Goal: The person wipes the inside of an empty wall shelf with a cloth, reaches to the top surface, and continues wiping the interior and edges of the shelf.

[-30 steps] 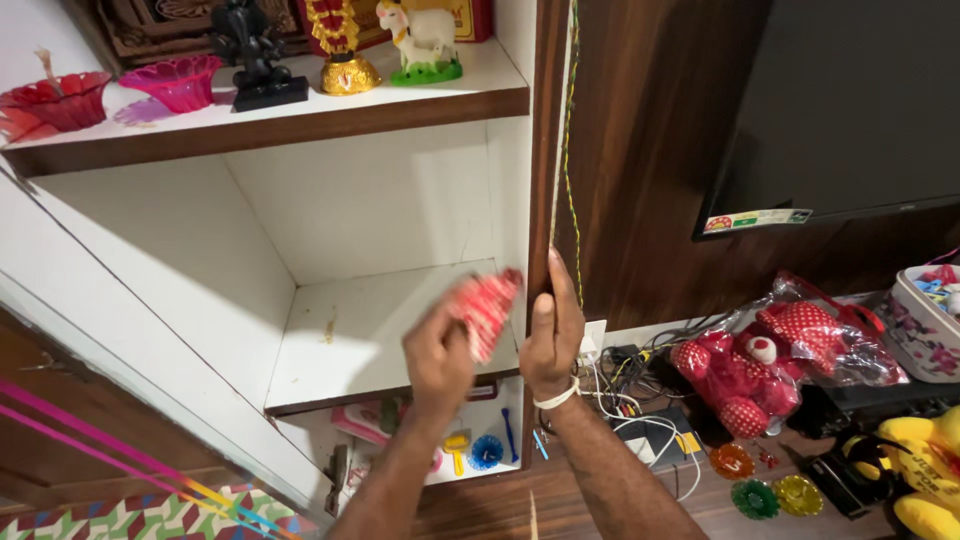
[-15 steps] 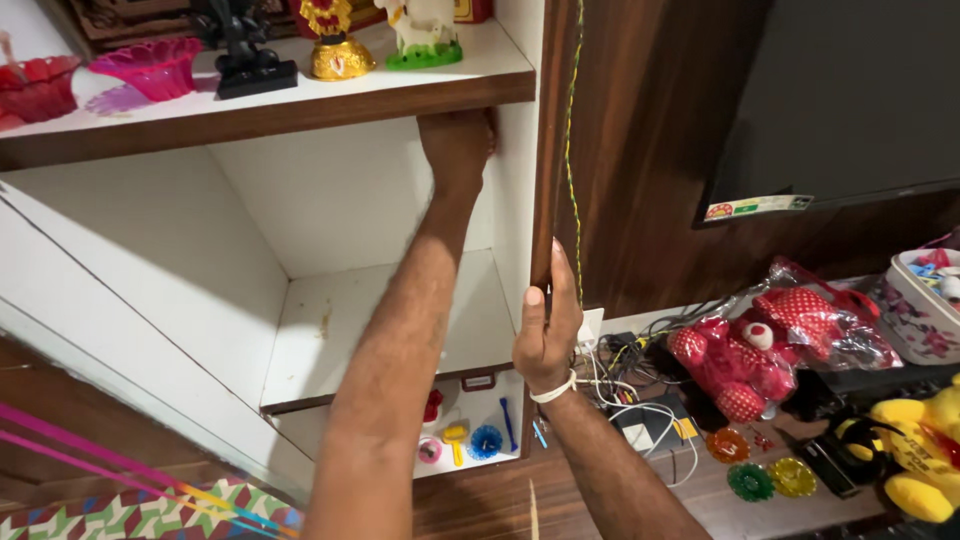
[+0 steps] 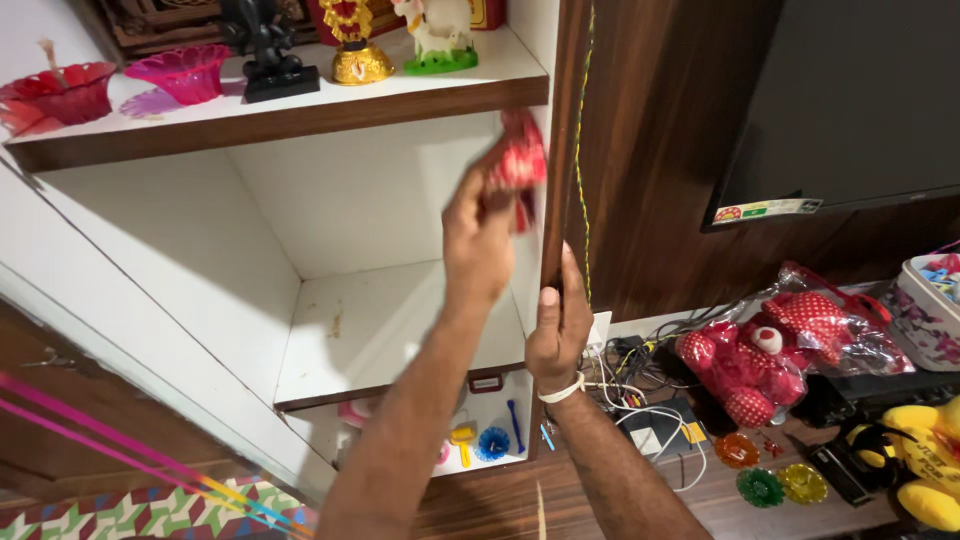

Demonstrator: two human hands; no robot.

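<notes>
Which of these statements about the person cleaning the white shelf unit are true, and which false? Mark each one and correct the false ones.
1. The left hand holds a red and white cloth against the shelf unit's inner right wall. True.
2. The right hand grips the dark wooden front edge of the unit. True.
3. The wide white compartment beside the hands is full of toys. False: no toys lie in it.
4. The red polka-dot soft toy in clear plastic sits on the top shelf. False: it lies low on the right, beside tangled cables.
</notes>
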